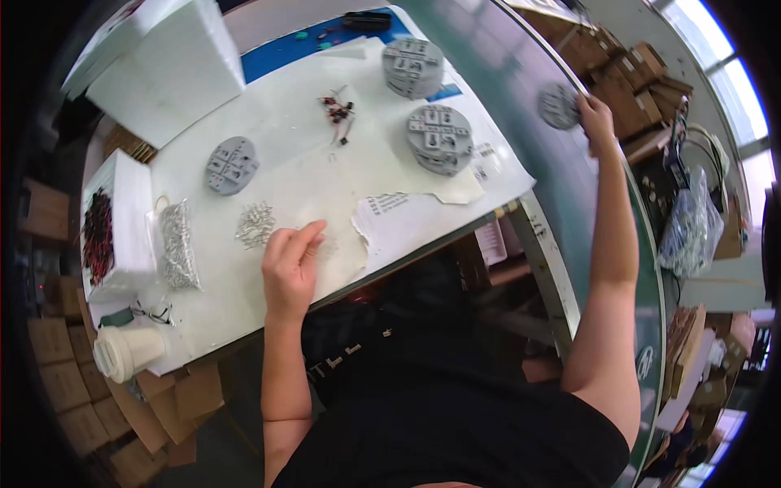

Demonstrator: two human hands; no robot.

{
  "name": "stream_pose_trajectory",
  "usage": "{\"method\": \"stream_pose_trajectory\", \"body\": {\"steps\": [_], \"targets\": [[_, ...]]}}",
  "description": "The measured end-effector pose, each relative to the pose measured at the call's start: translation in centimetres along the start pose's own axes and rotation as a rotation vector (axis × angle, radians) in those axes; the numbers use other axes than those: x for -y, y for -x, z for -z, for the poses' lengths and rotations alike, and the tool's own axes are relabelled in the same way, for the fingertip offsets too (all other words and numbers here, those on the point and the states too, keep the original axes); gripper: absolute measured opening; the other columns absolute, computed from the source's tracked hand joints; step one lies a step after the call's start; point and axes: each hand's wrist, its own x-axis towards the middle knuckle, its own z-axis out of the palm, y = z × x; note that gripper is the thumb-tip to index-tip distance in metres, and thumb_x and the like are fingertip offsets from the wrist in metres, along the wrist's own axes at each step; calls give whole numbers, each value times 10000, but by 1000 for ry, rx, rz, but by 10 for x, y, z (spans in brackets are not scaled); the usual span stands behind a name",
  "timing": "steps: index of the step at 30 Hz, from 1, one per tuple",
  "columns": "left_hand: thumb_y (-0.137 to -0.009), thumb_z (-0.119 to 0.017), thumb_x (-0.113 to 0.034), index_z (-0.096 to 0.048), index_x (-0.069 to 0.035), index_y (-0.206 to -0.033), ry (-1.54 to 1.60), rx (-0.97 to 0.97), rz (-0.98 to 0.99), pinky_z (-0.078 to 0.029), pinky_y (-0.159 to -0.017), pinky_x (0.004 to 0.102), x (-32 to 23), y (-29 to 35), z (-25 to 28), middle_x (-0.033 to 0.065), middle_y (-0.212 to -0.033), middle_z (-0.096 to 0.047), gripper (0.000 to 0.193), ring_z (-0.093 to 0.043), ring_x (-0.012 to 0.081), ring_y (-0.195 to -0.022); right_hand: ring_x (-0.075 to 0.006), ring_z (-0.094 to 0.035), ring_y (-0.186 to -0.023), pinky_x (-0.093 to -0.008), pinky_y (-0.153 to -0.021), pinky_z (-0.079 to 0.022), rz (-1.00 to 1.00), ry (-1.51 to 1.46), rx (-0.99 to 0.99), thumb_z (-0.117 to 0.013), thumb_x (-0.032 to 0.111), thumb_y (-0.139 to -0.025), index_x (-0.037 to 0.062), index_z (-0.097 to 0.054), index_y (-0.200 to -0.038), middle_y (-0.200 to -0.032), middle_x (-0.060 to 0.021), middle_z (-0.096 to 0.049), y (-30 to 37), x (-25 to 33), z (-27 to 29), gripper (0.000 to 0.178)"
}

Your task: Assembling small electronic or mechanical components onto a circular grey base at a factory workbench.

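Observation:
Out to the right, my right hand (598, 124) grips the edge of a grey round disc (559, 106), held over the green conveyor-like surface; the disc is slightly blurred. Over the white table, my left hand (290, 264) has its fingers curled, index and thumb tips close together; anything between them is too small to make out. Just left of it lies a pile of small silvery metal parts (255, 224). A single grey disc with dark fittings in sections (231, 166) rests farther left. Two stacks of similar discs, the nearer stack (440, 140) and the farther stack (412, 67), stand at the right.
A clear bag of metal parts (177, 246) lies beside a white foam box (130, 220) of red and black wires. A cream lidded cup (128, 352) stands at the near left corner. Torn paper (399, 220) and a small wire bundle (338, 114) lie mid-table. Green surface (521, 122) runs along the right.

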Motion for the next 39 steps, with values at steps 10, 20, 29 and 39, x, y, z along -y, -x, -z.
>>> {"method": "stream_pose_trajectory", "body": {"steps": [10,20,29,39], "targets": [[-829,-837,-122,-780,-112,-959,-141,98,-182,-505,-754,381,-5,1,1,27,-873,-652,142,-634,237,-844,-313,-773,-916,-393,-836,-588,414,34,227,-716,219,-994,22,-792,-1160,-1039,-185,-795,55,137,-72,268],[-804,-822,-82,-824,-113,-1032,-50,-201,-367,-538,-777,375,-6,6,5,24,-910,-673,230,-655,245,-871,-358,-740,-916,-489,-812,-571,1078,224,860,-778,272,-909,178,-780,-1172,-949,-135,-772,223,388,-279,279],[-822,-828,-125,-801,-103,-1179,-62,-487,-290,-557,-873,404,11,14,9,78,-1018,-672,359,-669,290,-985,-354,-692,-826,-413,-731,-551,1064,70,979,-823,95,-863,37,-770,-1011,-891,-126,-724,216,284,-123,168],[-793,-901,-354,-662,-125,-1424,-83,127,-88,-501,-1067,465,-4,3,8,125,-1284,-631,713,-625,337,-1233,-308,-717,-993,-421,-851,-572,1119,214,877,-784,102,-894,154,-782,-1131,-1101,-78,-720,170,296,-194,243]]}}
